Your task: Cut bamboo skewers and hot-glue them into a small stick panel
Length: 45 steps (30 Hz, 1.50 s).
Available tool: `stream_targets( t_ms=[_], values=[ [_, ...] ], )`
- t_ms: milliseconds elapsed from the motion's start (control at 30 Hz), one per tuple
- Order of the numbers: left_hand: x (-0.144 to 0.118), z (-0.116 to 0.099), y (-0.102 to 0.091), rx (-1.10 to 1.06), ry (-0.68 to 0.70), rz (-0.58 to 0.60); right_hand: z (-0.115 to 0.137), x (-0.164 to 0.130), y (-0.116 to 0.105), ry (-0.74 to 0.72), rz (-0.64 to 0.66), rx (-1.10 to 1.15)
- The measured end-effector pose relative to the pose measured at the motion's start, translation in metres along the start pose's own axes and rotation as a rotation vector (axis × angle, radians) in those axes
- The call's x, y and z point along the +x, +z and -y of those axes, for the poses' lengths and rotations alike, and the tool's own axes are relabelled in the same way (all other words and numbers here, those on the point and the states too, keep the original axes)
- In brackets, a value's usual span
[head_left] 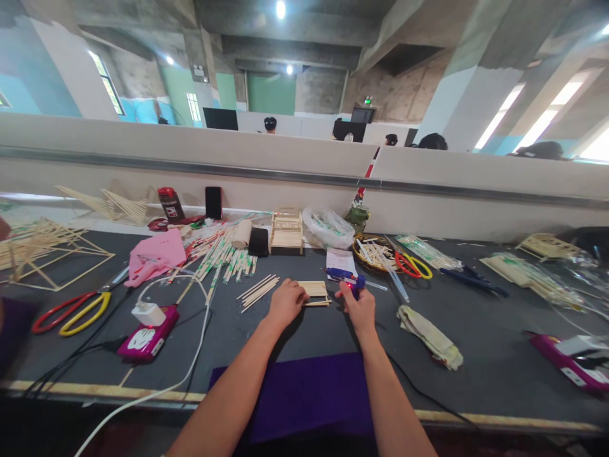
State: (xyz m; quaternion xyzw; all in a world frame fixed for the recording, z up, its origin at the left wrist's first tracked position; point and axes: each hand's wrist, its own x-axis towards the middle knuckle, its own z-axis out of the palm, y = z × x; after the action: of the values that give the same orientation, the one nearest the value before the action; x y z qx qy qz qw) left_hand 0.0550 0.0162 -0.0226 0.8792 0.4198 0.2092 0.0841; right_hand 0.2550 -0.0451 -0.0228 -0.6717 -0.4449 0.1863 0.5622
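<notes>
Between my hands a small flat panel of wooden sticks (314,289) lies on the dark table. The fingers of my left hand (287,302) are closed on its left end and hide that part. One stick along the near side sits slightly apart from the rows. My right hand (360,308) is wrapped round a blue hot glue gun (341,275), whose nozzle points left above the panel's far right corner. A red light glows on the gun. Left of my left hand is a loose group of sticks (258,292). A small stick-built chair-like frame (286,231) stands behind the panel.
A basket of short sticks (360,254) and red-and-yellow scissors (413,265) are at the back right. A glove (431,336) lies right of my right hand. Bigger scissors (78,311), a purple power strip (148,336) with a white cable, and stick structures (47,251) occupy the left.
</notes>
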Motion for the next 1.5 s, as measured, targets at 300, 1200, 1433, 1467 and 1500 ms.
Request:
stream_targets(
  t_ms=[300,1200,1433,1467,1500],
  values=[
    [-0.002,-0.003,-0.001,-0.037,0.022,0.063,-0.001,0.001,0.001,-0.02,-0.002,0.017],
    [-0.006,-0.018,-0.01,0.12,0.12,0.021,0.003,-0.001,0.0,-0.014,-0.002,0.017],
    [-0.008,-0.023,-0.009,0.038,0.082,0.075,0.002,-0.001,0.001,-0.02,-0.001,0.017],
    [-0.008,-0.022,-0.008,0.03,0.076,0.074,0.002,-0.001,0.001,-0.022,-0.003,0.013],
    [-0.008,-0.022,-0.007,0.027,0.065,0.066,0.002,-0.001,0.001,-0.022,0.0,0.01]
  ],
)
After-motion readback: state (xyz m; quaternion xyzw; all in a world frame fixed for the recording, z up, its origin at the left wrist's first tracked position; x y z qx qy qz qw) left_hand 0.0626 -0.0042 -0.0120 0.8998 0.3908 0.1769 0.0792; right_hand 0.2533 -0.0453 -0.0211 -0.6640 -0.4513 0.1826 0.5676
